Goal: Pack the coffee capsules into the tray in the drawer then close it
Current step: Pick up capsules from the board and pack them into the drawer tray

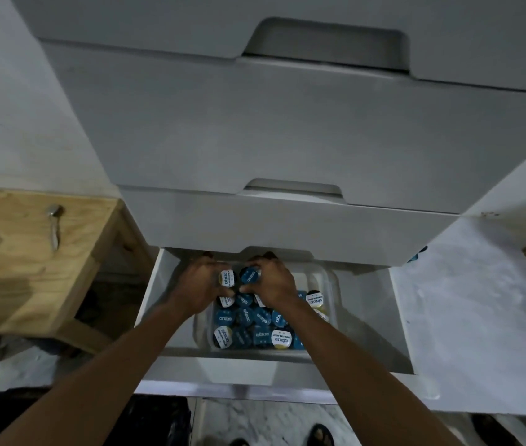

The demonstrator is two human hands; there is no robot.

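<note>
Left hand (202, 284) pinching white-lidded capsule (226, 278), right hand (272, 281) gripping blue capsule (250, 275), above tray (327, 278)

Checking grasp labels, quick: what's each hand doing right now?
Left hand: holding a white-lidded capsule.
Right hand: holding a blue-lidded capsule.

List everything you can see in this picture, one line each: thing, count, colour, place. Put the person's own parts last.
drawer unit: one, pale grey, centre, bottom drawer open
tray: one, clear, inside the open drawer
coffee capsules: many, too packed to count, blue or white lids, in the tray
wooden table: one, light brown, left
metal piece: one, silver, on the wooden table
feet: two, partly in view, bottom edge
left hand: one, over the tray, grips a white-lidded capsule
right hand: one, over the tray, grips a blue-lidded capsule
</note>
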